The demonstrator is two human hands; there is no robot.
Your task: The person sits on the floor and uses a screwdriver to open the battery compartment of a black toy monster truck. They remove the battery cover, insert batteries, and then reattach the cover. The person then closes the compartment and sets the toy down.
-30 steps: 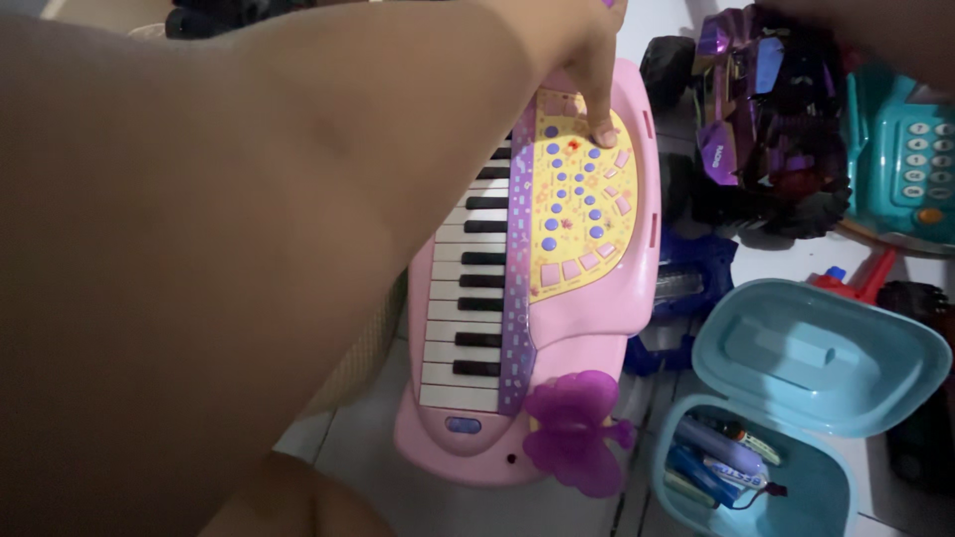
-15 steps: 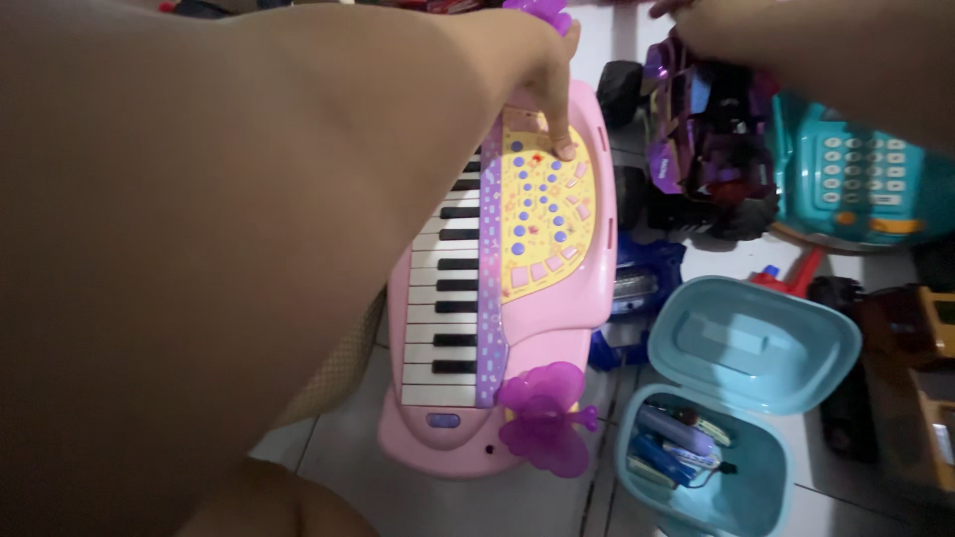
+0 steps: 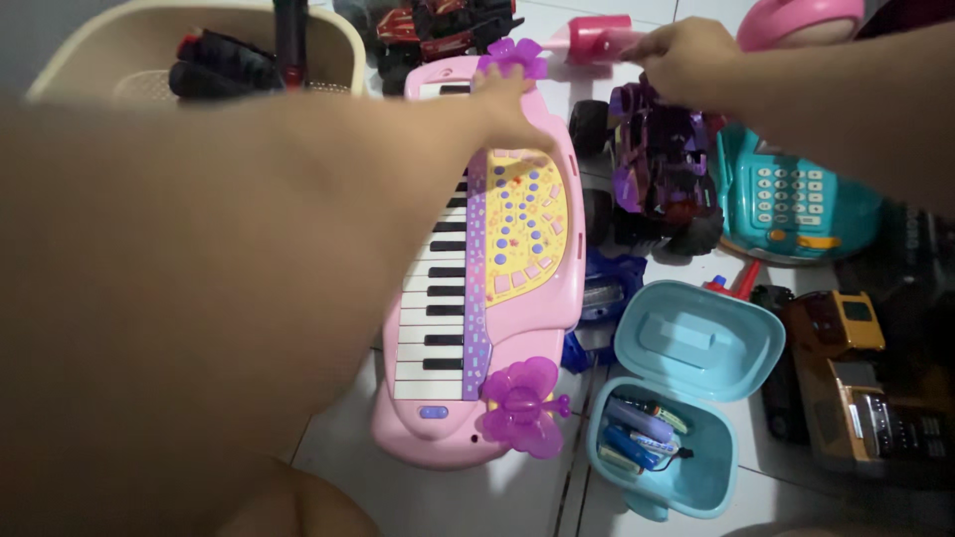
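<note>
Just hands (image 3: 512, 109) on pink toy keyboard (image 3: 487, 298)

Yellow toy truck (image 3: 856, 388) dim, edge-cropped.

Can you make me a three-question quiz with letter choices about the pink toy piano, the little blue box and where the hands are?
1. Where is the left hand?
A. on the far end of the pink toy piano
B. inside the blue case
C. on the teal toy phone

2. What colour is the butterfly at the piano's near end?
A. green
B. purple
C. orange

3. How is the blue case?
A. shut
B. upside down
C. open, with small things inside

Answers:
1 A, its fingers lie on the piano's far end by the handle.
2 B, the butterfly is see-through purple.
3 C, the lid is flipped back and the small things inside show.

The right hand is at the pink toy, above the purple toy truck.
</note>
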